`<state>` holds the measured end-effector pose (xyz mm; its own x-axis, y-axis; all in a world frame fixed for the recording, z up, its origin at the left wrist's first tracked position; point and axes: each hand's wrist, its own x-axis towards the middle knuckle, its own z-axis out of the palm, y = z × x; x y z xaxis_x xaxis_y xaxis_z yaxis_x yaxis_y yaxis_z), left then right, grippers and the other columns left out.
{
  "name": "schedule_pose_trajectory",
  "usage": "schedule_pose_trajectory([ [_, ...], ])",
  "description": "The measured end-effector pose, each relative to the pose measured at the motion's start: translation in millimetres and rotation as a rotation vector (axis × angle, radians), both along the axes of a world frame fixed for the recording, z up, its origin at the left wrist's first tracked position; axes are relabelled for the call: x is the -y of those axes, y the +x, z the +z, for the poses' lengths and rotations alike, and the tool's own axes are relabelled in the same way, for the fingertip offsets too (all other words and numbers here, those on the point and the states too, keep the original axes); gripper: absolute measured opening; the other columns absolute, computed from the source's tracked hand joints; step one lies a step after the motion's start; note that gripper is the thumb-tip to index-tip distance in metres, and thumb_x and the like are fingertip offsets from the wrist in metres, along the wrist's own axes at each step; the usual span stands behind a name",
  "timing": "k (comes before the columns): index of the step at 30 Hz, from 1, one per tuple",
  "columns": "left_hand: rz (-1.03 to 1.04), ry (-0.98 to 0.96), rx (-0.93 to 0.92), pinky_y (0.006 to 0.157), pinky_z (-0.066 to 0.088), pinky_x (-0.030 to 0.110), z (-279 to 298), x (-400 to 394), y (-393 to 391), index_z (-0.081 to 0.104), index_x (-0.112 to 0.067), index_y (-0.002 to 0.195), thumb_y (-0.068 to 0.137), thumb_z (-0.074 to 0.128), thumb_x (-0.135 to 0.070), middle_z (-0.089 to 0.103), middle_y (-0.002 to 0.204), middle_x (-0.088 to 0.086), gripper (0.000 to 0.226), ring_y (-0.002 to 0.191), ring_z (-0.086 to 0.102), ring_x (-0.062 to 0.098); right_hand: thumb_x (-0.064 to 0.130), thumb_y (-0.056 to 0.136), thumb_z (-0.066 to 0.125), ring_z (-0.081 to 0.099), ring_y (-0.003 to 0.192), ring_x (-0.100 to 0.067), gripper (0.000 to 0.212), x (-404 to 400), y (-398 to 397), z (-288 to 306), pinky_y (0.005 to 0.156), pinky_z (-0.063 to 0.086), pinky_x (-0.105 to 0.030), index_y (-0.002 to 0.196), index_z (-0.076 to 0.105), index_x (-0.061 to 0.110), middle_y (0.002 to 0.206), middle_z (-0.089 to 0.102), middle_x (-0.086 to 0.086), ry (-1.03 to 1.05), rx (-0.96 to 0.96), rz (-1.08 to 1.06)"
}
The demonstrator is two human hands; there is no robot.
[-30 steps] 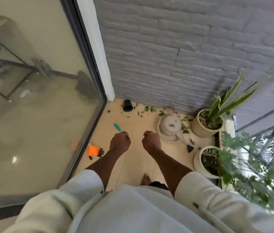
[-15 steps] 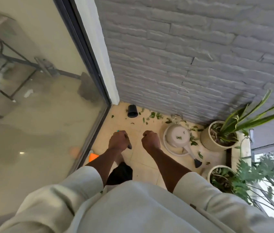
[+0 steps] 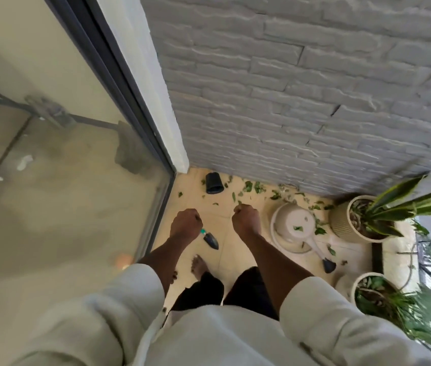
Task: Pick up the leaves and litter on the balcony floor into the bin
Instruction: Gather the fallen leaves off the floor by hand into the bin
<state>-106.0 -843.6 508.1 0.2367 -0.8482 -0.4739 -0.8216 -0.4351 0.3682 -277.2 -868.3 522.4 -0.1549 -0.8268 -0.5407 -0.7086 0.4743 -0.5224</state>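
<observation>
Left hand (image 3: 185, 224): your fist is clenched, nothing visibly held; a small trowel (image 3: 210, 239) lies on the floor just past it.
Right hand (image 3: 245, 219): fist clenched; whether it holds anything, you cannot tell.
Leaves (image 3: 252, 186): scattered on the tiles along the grey wall's foot, beyond both fists, untouched.
Black pot (image 3: 214, 183): far left corner, tipped over.
Watering can (image 3: 295, 228): right of your right fist.

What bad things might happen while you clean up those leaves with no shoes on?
1. A bare foot is near the small trowel on the floor; stepping forward might hurt.
2. The tipped watering can lies among the leaves, with its spout sticking out as a possible trip.
3. The black cup could get kicked.
</observation>
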Motion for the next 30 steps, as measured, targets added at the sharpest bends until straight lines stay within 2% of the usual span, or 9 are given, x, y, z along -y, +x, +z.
schedule_pose_trajectory([
  [3, -0.011, 0.024, -0.003, 0.069, 0.039, 0.024, -12.2, 23.9, 11.0, 0.071, -0.011, 0.101, 0.093, 0.055, -0.018, 0.071, 0.105, 0.009, 0.020, 0.099, 0.065, 0.027, 0.002, 0.086, 0.046, 0.065, 0.100, -0.026, 0.035, 22.5, 9.3, -13.8, 0.073, 0.047, -0.022, 0.109, 0.072, 0.011, 0.110, 0.071, -0.009, 0.026, 0.016, -0.018],
  [8, 0.040, 0.041, -0.037, 0.074, 0.045, 0.030, -44.8, 68.3, 22.7, 0.073, -0.012, 0.095, 0.093, 0.054, -0.017, 0.072, 0.103, 0.009, 0.019, 0.099, 0.065, 0.029, 0.003, 0.088, 0.048, 0.065, 0.101, -0.025, 0.035, 69.8, 14.0, -49.8, 0.073, 0.042, -0.019, 0.110, 0.073, 0.012, 0.113, 0.070, -0.008, 0.078, 0.018, -0.013],
  [11, 0.102, 0.047, -0.069, 0.068, 0.034, 0.017, -73.7, 94.6, 25.4, 0.073, -0.012, 0.096, 0.094, 0.055, -0.017, 0.073, 0.104, 0.005, 0.018, 0.097, 0.066, 0.023, 0.005, 0.086, 0.049, 0.066, 0.093, -0.023, 0.032, 101.3, 18.0, -89.9, 0.069, 0.043, -0.020, 0.103, 0.075, 0.013, 0.105, 0.073, -0.006, 0.116, 0.021, 0.021],
  [14, 0.153, 0.058, -0.088, 0.069, 0.034, 0.015, -127.2, 127.7, 28.8, 0.073, -0.012, 0.101, 0.096, 0.055, -0.021, 0.072, 0.107, 0.003, 0.020, 0.099, 0.065, 0.021, 0.008, 0.086, 0.051, 0.067, 0.093, -0.023, 0.029, 139.5, 24.2, -151.5, 0.068, 0.042, -0.019, 0.098, 0.076, 0.014, 0.102, 0.073, -0.005, 0.132, 0.002, 0.067],
  [18, 0.197, 0.109, -0.107, 0.080, 0.044, 0.029, -246.6, 169.2, 39.7, 0.073, -0.012, 0.099, 0.094, 0.058, -0.024, 0.073, 0.106, 0.007, 0.020, 0.101, 0.065, 0.027, 0.012, 0.089, 0.053, 0.066, 0.096, -0.027, 0.023, 180.3, 38.1, -269.0, 0.074, 0.046, -0.023, 0.095, 0.075, 0.012, 0.102, 0.073, -0.007, 0.146, -0.036, 0.117],
  [22, 0.143, 0.128, -0.133, 0.083, 0.049, 0.030, -387.2, 193.7, 52.2, 0.072, -0.013, 0.095, 0.092, 0.061, -0.022, 0.074, 0.100, 0.004, 0.015, 0.094, 0.067, 0.025, 0.019, 0.087, 0.064, 0.066, 0.096, -0.027, 0.013, 196.4, 46.3, -404.9, 0.076, 0.047, -0.024, 0.093, 0.074, 0.013, 0.100, 0.073, -0.007, 0.179, -0.042, 0.075],
  [25, 0.060, 0.169, -0.128, 0.086, 0.048, 0.031, -487.0, 201.1, 64.5, 0.070, -0.014, 0.095, 0.090, 0.064, -0.024, 0.073, 0.103, 0.005, 0.013, 0.099, 0.066, 0.026, 0.020, 0.084, 0.068, 0.067, 0.093, -0.029, 0.009, 191.9, 46.6, -497.7, 0.076, 0.049, -0.025, 0.089, 0.072, 0.013, 0.096, 0.073, -0.008, 0.220, -0.045, 0.028],
  [30, 0.108, 0.190, -0.132, 0.089, 0.042, 0.028, -605.1, 218.6, 79.8, 0.070, -0.013, 0.101, 0.088, 0.067, -0.025, 0.072, 0.109, 0.008, 0.018, 0.107, 0.064, 0.027, 0.021, 0.087, 0.069, 0.066, 0.092, -0.028, 0.010, 191.6, 52.8, -604.7, 0.069, 0.040, -0.022, 0.090, 0.068, 0.012, 0.097, 0.071, -0.010, 0.273, -0.054, 0.043],
])
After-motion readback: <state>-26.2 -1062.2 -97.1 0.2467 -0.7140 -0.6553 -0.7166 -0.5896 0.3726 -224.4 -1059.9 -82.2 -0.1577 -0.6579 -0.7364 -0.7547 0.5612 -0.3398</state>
